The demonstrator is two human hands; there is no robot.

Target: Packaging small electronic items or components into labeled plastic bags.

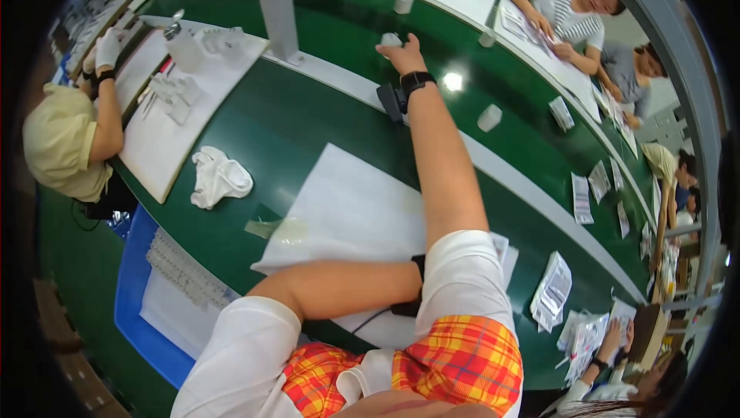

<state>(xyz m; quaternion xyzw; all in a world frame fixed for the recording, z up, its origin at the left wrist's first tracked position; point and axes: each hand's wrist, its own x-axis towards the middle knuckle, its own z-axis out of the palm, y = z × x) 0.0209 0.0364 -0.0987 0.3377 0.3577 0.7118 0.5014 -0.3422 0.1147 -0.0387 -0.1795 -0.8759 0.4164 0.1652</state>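
My right arm stretches forward over the green conveyor belt. At its end my right hand closes its thumb and fingers around a small whitish container; part of the grip is hidden. My left forearm lies bent across my front, and its hand is out of sight behind my right sleeve. Beneath that arm a white sheet is spread on the green table. A strip of clear film rests on the sheet's left edge.
A crumpled white cloth and a blue bin are at left. Beyond, a gloved co-worker sits by a white board with bottles. Another container and printed packets lie on the belt. A grey post rises ahead.
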